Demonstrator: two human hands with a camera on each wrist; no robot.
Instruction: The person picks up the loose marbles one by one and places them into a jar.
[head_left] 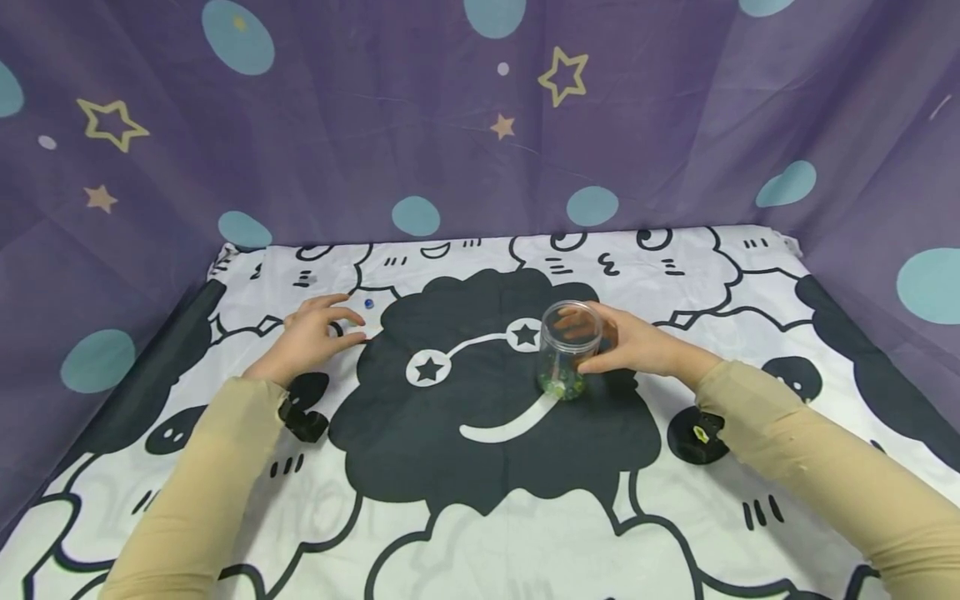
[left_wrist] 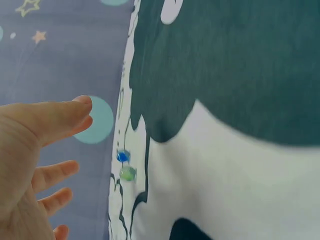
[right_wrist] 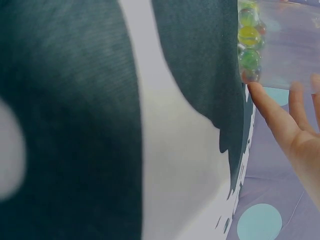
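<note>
My right hand [head_left: 633,342] is at the side of a clear plastic jar [head_left: 557,346], its thumb at the near side and fingers showing through the far wall. Green and yellow glass marbles [right_wrist: 249,37] lie in the jar's bottom. The jar stands upright on the dark part of the cloth. On the left, my left hand [head_left: 311,337] hovers with spread fingers and holds nothing. Just beyond its fingertips lies a blue marble [head_left: 369,304]. The left wrist view also shows a green marble [left_wrist: 128,174] beside the blue one; I cannot make it out in the head view.
A black-and-white cartoon cloth [head_left: 495,467] covers the table. Purple curtains [head_left: 420,108] with stars and teal spots rise behind it and at both sides. A black wrist device [head_left: 306,422] sits at the left cuff.
</note>
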